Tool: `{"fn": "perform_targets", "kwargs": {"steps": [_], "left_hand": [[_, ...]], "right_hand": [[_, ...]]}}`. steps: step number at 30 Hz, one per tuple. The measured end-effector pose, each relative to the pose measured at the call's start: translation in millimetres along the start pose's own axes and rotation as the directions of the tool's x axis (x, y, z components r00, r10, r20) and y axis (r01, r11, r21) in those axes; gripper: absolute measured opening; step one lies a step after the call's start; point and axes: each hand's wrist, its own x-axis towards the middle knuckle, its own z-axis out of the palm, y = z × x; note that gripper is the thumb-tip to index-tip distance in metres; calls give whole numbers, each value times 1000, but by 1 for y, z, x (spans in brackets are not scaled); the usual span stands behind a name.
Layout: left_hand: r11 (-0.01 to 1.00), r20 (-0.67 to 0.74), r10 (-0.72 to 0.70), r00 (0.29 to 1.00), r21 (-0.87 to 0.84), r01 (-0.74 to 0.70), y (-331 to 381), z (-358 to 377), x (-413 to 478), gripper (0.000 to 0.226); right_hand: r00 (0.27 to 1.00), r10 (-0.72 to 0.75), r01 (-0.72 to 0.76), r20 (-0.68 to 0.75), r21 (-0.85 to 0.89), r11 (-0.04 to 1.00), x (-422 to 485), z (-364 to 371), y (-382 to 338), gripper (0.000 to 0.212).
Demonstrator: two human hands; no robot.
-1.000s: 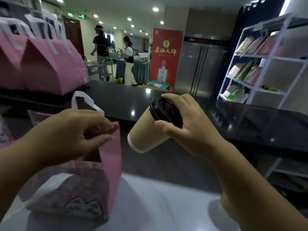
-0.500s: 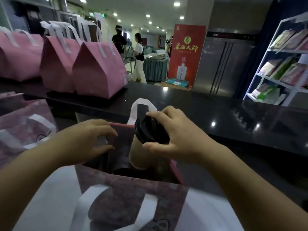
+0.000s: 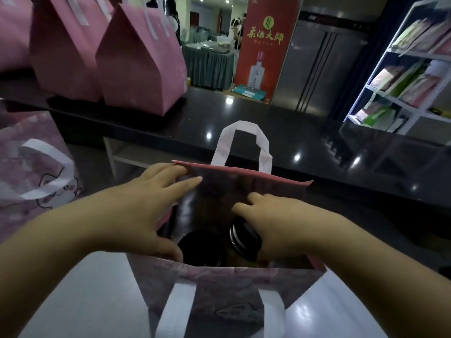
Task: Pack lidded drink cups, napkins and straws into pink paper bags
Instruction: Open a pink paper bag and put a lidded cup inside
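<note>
Left hand grips the open pink bag's rim; right hand clasps a lidded cup inside, beside another cup.

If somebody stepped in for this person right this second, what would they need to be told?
Left hand: holding the left wall of the open pink bag, spreading its mouth.
Right hand: inside the bag, gripping the lid of the tilted cup it is lowering in.
Other cup: already standing in the bag, to the left of the tilted one.
Done: closed pink bags stand on the dark counter.
Left: seat and release this cup, then add napkins and straws; none are visible here.
</note>
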Motion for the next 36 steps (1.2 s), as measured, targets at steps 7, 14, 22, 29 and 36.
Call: {"fn": "perform_targets", "kwargs": {"steps": [7,14,22,29,36], "left_hand": [[997,-28,71,997,23,-71,5,5,-6,126],[997,11,70,997,26,-70,7,5,-7,126],[996,-39,84,996,46,-82,3,6,-7,121],[994,-108,106,988,-9,-108,2,5,-10,116],[991,-309,133,942,26,-131,7,-6,-10,76]], "right_hand": [[994,34,-32,107,-26,999,13,15,-11,77],[989,20,-14,145,-41,999,22,31,-10,86],[994,-26,32,108,-54,998,25,49,-10,73],[993,-5,3,118,18,1000,19,49,-12,57],[998,19,-13,-61,96,995,0,3,-17,50]]}}
